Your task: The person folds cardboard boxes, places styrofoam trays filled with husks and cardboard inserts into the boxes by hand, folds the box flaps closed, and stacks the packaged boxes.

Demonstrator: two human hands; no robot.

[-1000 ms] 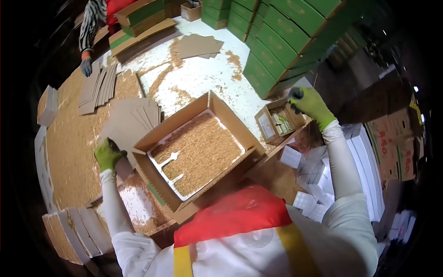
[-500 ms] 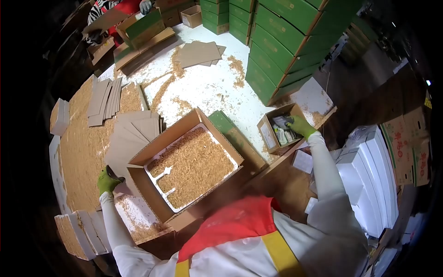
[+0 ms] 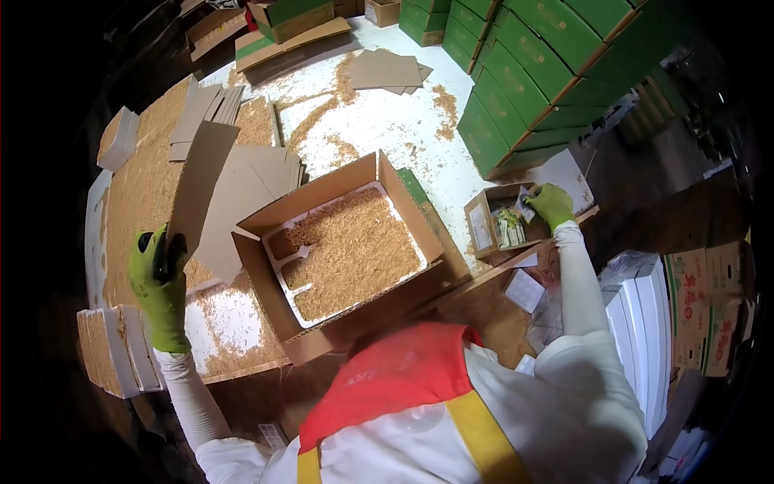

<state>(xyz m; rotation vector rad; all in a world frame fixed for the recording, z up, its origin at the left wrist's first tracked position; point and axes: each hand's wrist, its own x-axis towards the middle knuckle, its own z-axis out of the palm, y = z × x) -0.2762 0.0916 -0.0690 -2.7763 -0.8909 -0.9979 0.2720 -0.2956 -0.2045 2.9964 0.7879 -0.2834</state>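
We grip a tilted cardboard sheet (image 3: 201, 173) by its lower end, left hand (image 3: 157, 282) closed and sheet rising above it; our right hand (image 3: 553, 204) pinches a pale packet (image 3: 525, 208) at a small carton (image 3: 481, 228), while between both hands lies an open box (image 3: 314, 201) of shavings (image 3: 363, 234).

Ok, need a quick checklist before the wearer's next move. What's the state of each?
1. Flat brown cardboard sheet gripped by the left green-gloved hand: ok, held tilted up.
2. Sheet above the large open brown cardboard carton: not ok, it is off to the carton's left.
3. White tray inside the carton: ok, filled with loose brown shavings.
4. Right green-gloved hand at the small open brown cardboard box: ok.
5. Exactly one pale packet pinched there: cannot tell, fingers hide it.
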